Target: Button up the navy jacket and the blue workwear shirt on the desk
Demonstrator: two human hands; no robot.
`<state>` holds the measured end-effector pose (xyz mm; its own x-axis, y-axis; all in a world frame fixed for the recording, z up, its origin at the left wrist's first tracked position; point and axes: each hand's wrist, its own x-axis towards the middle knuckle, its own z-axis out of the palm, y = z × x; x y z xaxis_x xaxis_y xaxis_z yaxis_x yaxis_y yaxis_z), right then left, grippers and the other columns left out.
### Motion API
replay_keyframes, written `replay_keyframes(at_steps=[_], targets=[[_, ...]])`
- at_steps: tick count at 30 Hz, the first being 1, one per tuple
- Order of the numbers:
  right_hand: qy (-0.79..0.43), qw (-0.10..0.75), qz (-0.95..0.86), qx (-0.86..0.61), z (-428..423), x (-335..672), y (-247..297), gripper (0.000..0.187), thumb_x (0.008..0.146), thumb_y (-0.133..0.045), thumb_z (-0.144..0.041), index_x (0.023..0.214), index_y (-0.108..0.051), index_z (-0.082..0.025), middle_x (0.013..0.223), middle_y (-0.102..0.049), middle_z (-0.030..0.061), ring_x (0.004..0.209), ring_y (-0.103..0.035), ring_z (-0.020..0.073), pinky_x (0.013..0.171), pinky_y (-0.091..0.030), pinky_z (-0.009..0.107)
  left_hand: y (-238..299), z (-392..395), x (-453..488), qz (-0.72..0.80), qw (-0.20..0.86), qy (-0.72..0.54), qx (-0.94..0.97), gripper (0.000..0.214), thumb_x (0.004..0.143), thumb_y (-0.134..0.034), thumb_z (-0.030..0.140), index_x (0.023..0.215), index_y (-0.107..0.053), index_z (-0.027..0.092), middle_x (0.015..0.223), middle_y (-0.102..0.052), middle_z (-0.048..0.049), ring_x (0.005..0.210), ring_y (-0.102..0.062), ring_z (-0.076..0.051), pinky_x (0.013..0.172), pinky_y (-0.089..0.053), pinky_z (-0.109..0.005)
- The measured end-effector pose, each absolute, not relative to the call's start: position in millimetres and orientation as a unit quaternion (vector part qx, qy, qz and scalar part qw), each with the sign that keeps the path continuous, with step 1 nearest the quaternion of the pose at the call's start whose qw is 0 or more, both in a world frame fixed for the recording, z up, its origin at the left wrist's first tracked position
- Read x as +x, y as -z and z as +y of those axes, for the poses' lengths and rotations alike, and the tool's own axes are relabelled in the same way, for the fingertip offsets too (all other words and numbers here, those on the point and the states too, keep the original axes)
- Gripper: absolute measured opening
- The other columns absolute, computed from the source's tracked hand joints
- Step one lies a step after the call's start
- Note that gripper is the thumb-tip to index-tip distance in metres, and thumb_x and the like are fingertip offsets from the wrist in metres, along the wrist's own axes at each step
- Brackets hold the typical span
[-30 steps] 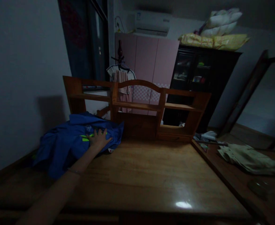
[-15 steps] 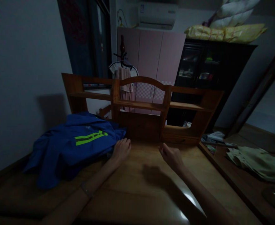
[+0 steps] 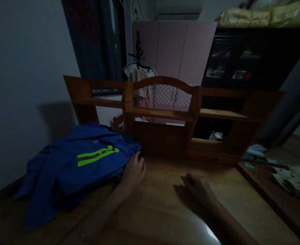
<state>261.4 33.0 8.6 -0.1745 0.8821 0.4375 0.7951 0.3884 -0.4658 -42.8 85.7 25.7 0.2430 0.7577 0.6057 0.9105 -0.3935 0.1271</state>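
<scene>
My left hand [image 3: 133, 173] rests on the wooden desktop [image 3: 150, 211], right beside the edge of a crumpled blue jacket [image 3: 63, 170] with a yellow-green reflective stripe. Its fingers are loosely bent and a little apart, with nothing visible in them; whether they touch the cloth I cannot tell. To the right, my right hand [image 3: 198, 187] is just over the desktop, its shadow close by. The fingers there are curled in, and no object shows in them. A band circles my left wrist.
A wooden shelf unit [image 3: 162, 114] spans the back of the desk. A wall [image 3: 24, 85] borders the left. Beyond stand pink wardrobe doors [image 3: 171, 51], hung clothes [image 3: 141, 80] and a black cabinet [image 3: 252, 64]. Light cloth [image 3: 293, 180] lies at the right.
The view has shifted closer and slightly left, so the shelf looks larger. My right hand has come lower, nearer the desktop. My left hand stays by the jacket, its fingers a bit looser.
</scene>
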Motion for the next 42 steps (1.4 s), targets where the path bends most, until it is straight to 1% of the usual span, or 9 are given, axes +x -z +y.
replay_keyframes(at_steps=[2, 4, 8, 11, 14, 20, 26, 35, 42], targets=[[-0.085, 0.341, -0.763, -0.543, 34.1, 263.1, -9.1, 0.031, 0.090, -0.045, -0.040, 0.068, -0.054, -0.019, 0.056, -0.055, -0.0008, 0.050, -0.050, 0.0110, 0.049, -0.030, 0.022, -18.5, 88.9, -48.7, -0.562, 0.155, 0.289, -0.759, 0.024, 0.085, -0.046, 0.025, 0.101, -0.061, 0.015, 0.141, -0.033, -0.0156, 0.123, -0.042, -0.029, 0.102, -0.035, -0.042], [-0.096, 0.344, -0.764, -0.538, 34.0, 263.7, -10.8, 0.032, 0.090, -0.045, -0.040, 0.068, -0.053, -0.019, 0.057, -0.054, -0.0011, 0.051, -0.050, 0.0113, 0.051, -0.030, 0.022, -11.4, 90.4, -52.2, -0.579, 0.167, 0.266, -0.752, 0.030, 0.085, -0.046, 0.028, 0.108, -0.061, 0.014, 0.145, -0.028, -0.0163, 0.125, -0.040, -0.030, 0.102, -0.035, -0.043], [-0.104, 0.345, -0.756, -0.546, 32.0, 262.7, -15.4, 0.035, 0.091, -0.043, -0.042, 0.067, -0.053, -0.019, 0.056, -0.053, -0.0011, 0.051, -0.050, 0.0120, 0.051, -0.031, 0.023, -4.3, 91.1, -53.5, -0.603, 0.157, 0.214, -0.752, 0.044, 0.088, -0.040, 0.031, 0.121, -0.055, 0.006, 0.138, -0.039, -0.0220, 0.114, -0.051, -0.031, 0.096, -0.040, -0.042], [-0.111, 0.349, -0.751, -0.550, 30.9, 261.5, -17.0, 0.037, 0.092, -0.041, -0.043, 0.067, -0.053, -0.019, 0.057, -0.055, -0.0007, 0.053, -0.052, 0.0126, 0.052, -0.032, 0.023, -4.0, 91.0, -54.0, -0.603, 0.142, 0.207, -0.757, 0.048, 0.089, -0.038, 0.032, 0.126, -0.049, 0.004, 0.130, -0.049, -0.0210, 0.110, -0.054, -0.030, 0.093, -0.042, -0.041], [-0.113, 0.353, -0.747, -0.553, 29.7, 260.2, -17.2, 0.036, 0.092, -0.041, -0.044, 0.070, -0.055, -0.019, 0.060, -0.058, -0.0001, 0.055, -0.055, 0.0134, 0.053, -0.034, 0.023, -4.5, 91.2, -55.2, -0.593, 0.119, 0.242, -0.758, 0.048, 0.089, -0.039, 0.032, 0.128, -0.048, 0.007, 0.130, -0.051, -0.0180, 0.114, -0.052, -0.028, 0.097, -0.041, -0.040], [-0.121, 0.367, -0.740, -0.551, 25.4, 256.2, -17.8, 0.034, 0.092, -0.040, -0.043, 0.077, -0.058, -0.019, 0.062, -0.061, 0.0004, 0.054, -0.055, 0.0136, 0.053, -0.035, 0.023, -14.9, 86.0, -47.9, -0.542, 0.049, 0.415, -0.729, 0.062, 0.084, -0.046, 0.021, 0.143, -0.026, 0.017, 0.147, -0.030, -0.0106, 0.133, -0.032, -0.024, 0.109, -0.031, -0.040], [-0.117, 0.372, -0.744, -0.543, 23.3, 255.3, -18.0, 0.034, 0.092, -0.040, -0.041, 0.077, -0.059, -0.019, 0.063, -0.061, 0.0014, 0.054, -0.055, 0.0134, 0.054, -0.037, 0.023, -31.6, 74.6, -41.0, -0.508, -0.030, 0.526, -0.681, 0.075, 0.078, -0.047, 0.007, 0.145, -0.018, 0.026, 0.151, -0.020, -0.0034, 0.139, -0.020, -0.020, 0.114, -0.022, -0.038], [-0.112, 0.362, -0.751, -0.541, 24.4, 256.2, -17.4, 0.034, 0.093, -0.040, -0.042, 0.076, -0.059, -0.019, 0.062, -0.060, 0.0010, 0.056, -0.055, 0.0135, 0.054, -0.035, 0.023, -26.0, 81.1, -43.2, -0.499, -0.073, 0.560, -0.657, 0.078, 0.078, -0.046, 0.006, 0.146, -0.015, 0.027, 0.153, -0.015, -0.0037, 0.139, -0.019, -0.022, 0.113, -0.022, -0.040], [-0.103, 0.359, -0.754, -0.541, 24.0, 255.8, -16.2, 0.034, 0.093, -0.040, -0.041, 0.076, -0.059, -0.019, 0.062, -0.060, 0.0012, 0.056, -0.055, 0.0137, 0.055, -0.035, 0.023, -25.4, 81.7, -43.3, -0.491, -0.068, 0.551, -0.671, 0.076, 0.079, -0.046, 0.006, 0.146, -0.016, 0.027, 0.152, -0.017, -0.0027, 0.140, -0.016, -0.020, 0.115, -0.020, -0.040]])
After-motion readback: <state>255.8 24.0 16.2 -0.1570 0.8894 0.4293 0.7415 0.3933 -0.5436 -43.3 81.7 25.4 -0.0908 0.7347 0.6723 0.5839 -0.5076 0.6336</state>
